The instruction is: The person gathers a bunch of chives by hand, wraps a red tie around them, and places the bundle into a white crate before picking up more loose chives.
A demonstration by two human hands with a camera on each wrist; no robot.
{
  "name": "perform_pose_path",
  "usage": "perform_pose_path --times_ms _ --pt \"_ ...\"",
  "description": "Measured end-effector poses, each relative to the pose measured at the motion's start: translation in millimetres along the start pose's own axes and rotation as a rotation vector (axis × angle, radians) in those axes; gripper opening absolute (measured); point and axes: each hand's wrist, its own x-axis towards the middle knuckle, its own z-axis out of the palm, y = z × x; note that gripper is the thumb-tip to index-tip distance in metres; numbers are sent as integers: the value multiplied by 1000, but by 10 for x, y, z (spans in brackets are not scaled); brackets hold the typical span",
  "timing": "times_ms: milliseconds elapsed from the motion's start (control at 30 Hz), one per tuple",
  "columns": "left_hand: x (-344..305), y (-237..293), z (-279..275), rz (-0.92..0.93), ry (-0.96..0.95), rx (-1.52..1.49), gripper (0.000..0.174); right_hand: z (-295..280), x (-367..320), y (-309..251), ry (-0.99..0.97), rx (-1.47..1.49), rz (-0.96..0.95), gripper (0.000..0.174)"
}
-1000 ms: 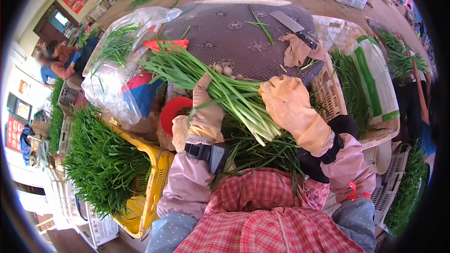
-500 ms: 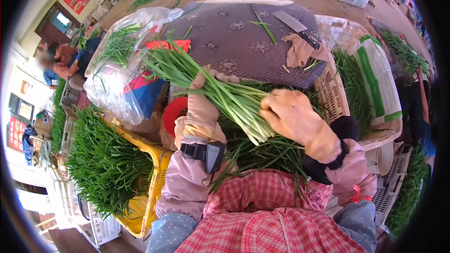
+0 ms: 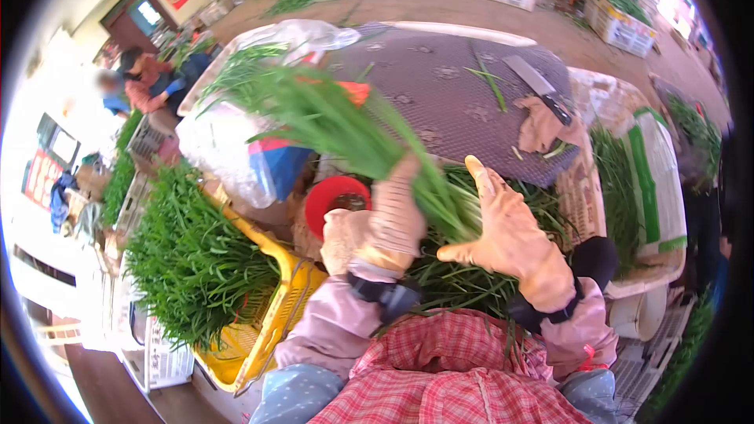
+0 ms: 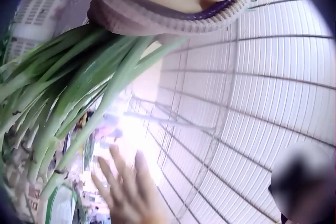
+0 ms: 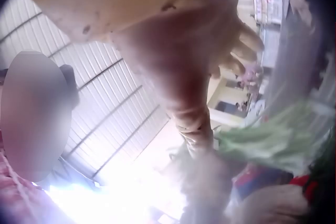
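Observation:
My gloved left hand (image 3: 395, 208) grips a bunch of garlic chives (image 3: 334, 122), its leafy ends fanning up and left and its pale stem ends pointing toward my right hand. In the left wrist view the pale stems (image 4: 73, 145) hang below the ribbed glove cuff. My right hand (image 3: 514, 232), in an orange-tan rubber glove, is spread beside the stem ends, thumb and fingers apart, holding nothing. Under both hands lies a heap of loose chives (image 3: 463, 286) above my checked apron. The bunch and left hand are blurred.
A padded purple-grey table (image 3: 440, 71) bears a cleaver (image 3: 534, 81) and a brown cloth (image 3: 540, 127). Left are a red bowl (image 3: 318, 204), clear plastic bags (image 3: 224, 145) and a yellow crate (image 3: 287, 267) beside heaped chives. A pale crate (image 3: 581, 188) stands right; people sit far left.
My right hand has come off the stem ends and its fingers have spread. My left hand has moved right and lower with the bunch; the head view has shifted left.

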Motion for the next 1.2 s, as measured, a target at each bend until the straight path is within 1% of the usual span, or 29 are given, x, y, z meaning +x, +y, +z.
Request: perform_pose_path --times_ms 33,67,100,133,167,200,233,267,300,367,400,433,500,533,567,600,633,667,700,733,767,800,867,900,967,1033,1100,1133,1200 --pt "59 -152 -31 -14 -7 -37 21 131 110 -18 -50 -81 61 116" --pt "74 -104 -19 -182 -1 -162 25 85 241 -47 -282 28 202 111" --pt "69 -32 14 -355 0 -291 29 136 287 -17 -290 176 270 104" --pt "-6 57 33 -349 -33 -374 36 159 287 12 -228 181 203 91" --pt "0 14 -35 -343 -31 -384 36 192 282 18 -166 187 138 79" --pt "17 -27 -84 -275 -88 -399 33 257 314 -17 -167 184 137 79" --pt "46 -53 -130 -211 -145 -410 30 341 354 -80 -107 -141 58 60" --pt "69 -72 -176 -160 -133 -397 34 418 392 -165 -46 -465 -19 42" --pt "125 4 -275 -174 -193 -366 39 440 439 -336 59 -965 -152 47" --pt "198 139 -371 -40 -88 -390 34 577 615 -437 131 -1159 -297 40" --pt "251 253 -450 -18 -123 -409 30 657 711 -531 35 -1091 -261 53" --pt "387 258 -645 -114 -2 -447 31 666 801 -542 28 -1093 -262 53" --pt "541 283 -922 12 122 -470 30 598 1109 -540 -297 -299 -365 79" --pt "423 462 -853 -13 234 -473 28 493 1421 -446 -643 109 -238 98" --pt "503 400 -1060 -9 207 -499 25 675 1709 -166 -645 275 -311 84" --pt "527 354 -1154 -18 246 -502 25 656 1969 -123 -607 362 -134 71" --pt "551 326 -1229 -24 285 -505 25 828 2203 -10 -332 81 -72 46" --pt "552 322 -1252 -28 287 -508 25 1074 2407 174 -44 -121 -111 26" --pt "529 337 -1230 -68 356 -495 24 1236 2609 297 74 -79 -115 16" --pt "515 349 -1210 -109 428 -483 24 1361 2755 347 135 -77 -162 15" --pt "524 347 -1206 -112 436 -486 24 1486 2870 406 194 -75 -212 15" --pt "533 346 -1202 -124 449 -471 24 1542 2944 359 183 -73 -215 15" --pt "590 370 -1204 -162 459 -474 24 1639 3082 191 140 -237 -261 15" --pt "605 385 -1184 -166 463 -473 24 1711 3156 156 136 -235 -258 15" --pt "628 423 -1111 -188 516 -439 24 1828 3324 127 50 -497 -104 16" --pt "640 458 -1041 -182 531 -422 24 1832 3407 98 8 -514 -75 15" --pt "660 438 -1066 -180 551 -408 24 1801 3440 89 -133 -482 -23 13" --pt "682 405 -1111 -188 530 -408 24 1820 3477 145 -135 -481 -24 13" --pt "714 368 -1125 -195 504 -407 24 1811 3533 260 -221 -393 -125 13"
